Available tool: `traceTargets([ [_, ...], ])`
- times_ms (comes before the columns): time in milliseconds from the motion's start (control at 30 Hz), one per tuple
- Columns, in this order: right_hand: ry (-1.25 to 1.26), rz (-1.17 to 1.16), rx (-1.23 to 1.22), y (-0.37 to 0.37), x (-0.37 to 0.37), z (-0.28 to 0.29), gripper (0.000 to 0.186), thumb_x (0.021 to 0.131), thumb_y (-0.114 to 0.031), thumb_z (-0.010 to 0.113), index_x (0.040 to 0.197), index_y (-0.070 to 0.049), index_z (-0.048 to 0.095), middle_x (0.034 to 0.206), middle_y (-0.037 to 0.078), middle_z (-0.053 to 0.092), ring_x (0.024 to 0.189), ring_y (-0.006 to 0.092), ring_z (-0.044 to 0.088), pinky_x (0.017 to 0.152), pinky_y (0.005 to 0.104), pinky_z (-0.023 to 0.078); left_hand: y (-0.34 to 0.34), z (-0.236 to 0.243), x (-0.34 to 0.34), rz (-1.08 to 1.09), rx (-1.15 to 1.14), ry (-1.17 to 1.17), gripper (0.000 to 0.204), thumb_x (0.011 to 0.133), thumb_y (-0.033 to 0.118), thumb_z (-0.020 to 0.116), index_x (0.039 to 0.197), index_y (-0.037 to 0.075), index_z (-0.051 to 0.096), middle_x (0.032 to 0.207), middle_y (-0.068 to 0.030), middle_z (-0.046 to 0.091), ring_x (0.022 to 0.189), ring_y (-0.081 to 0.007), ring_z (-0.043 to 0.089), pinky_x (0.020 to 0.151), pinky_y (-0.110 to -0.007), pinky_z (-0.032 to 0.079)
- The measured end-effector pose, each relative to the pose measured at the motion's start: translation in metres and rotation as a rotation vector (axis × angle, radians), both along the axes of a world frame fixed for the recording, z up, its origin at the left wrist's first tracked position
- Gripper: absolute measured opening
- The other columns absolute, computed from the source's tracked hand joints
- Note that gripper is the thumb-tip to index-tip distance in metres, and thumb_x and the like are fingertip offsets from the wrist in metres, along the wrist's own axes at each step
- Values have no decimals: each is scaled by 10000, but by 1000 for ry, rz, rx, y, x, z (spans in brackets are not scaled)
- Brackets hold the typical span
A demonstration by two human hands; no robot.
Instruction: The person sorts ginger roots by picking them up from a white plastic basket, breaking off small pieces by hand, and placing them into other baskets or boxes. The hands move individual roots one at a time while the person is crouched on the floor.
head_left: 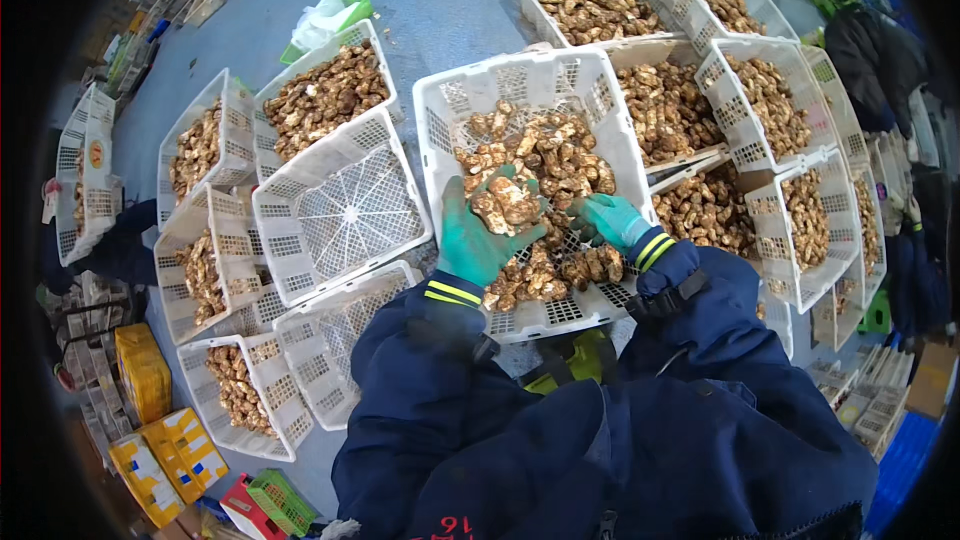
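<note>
In front of me stands a large white perforated plastic crate [432, 130], partly filled with knobbly brown-and-cream mushrooms [560, 145]. My left hand [468, 245], in a green glove, is closed around a clump of mushrooms [507, 202] raised above the others at the crate's left side. To the right, my green-gloved right hand [614, 221] reaches down into the crate at the edge of the pile. Its fingers are curled together, and whatever lies between them is hidden. Several more mushrooms [540, 275] lie below my hands, near the crate's close wall.
Left of the crate sits an empty white crate [350, 215], and another [345, 335] closer to me. Mushroom-filled crates [325, 100] stand behind it. Stacked full crates [780, 120] crowd the right. Yellow boxes [170, 455] and a green basket [280, 502] lie at lower left.
</note>
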State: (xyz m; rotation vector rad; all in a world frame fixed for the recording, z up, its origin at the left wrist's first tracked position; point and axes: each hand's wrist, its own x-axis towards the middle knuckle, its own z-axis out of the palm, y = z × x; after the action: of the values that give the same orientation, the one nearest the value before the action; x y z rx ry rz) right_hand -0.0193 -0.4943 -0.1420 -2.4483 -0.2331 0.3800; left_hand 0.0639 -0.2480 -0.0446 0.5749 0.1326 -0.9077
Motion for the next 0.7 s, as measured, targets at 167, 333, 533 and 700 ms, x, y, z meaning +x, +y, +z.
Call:
traceTargets([
  [167,585,-726,820,17,-5,37,300,909,-239,519,1140,-54,570,967,71,644,745,183,603,613,297,494,6,-18,-8,108,1,-32,473,850,195,599,1284,74,453,1248,-78,501,1173,-303,476,981,-523,404],
  [333,613,-701,792,26,-2,39,333,921,-301,508,1109,-35,576,927,97,651,659,154,590,544,286,491,18,-28,-8,155,155,57,457,856,83,550,1300,102,445,1173,-63,560,1103,-277,537,937,-484,445],
  [533,640,-498,583,4,-8,-2,297,922,-297,462,1033,-55,594,790,54,629,574,162,575,476,281,453,43,24,13,349,26,-244,406,809,67,578,1206,17,505,1090,-128,594,997,-281,597,829,-414,521],
  [700,784,-677,567,16,-2,-4,353,908,-353,488,1029,-38,590,858,116,657,627,244,620,543,361,519,160,58,12,722,97,-364,351,876,162,560,1187,23,475,1098,-143,571,1018,-268,570,883,-397,498],
])
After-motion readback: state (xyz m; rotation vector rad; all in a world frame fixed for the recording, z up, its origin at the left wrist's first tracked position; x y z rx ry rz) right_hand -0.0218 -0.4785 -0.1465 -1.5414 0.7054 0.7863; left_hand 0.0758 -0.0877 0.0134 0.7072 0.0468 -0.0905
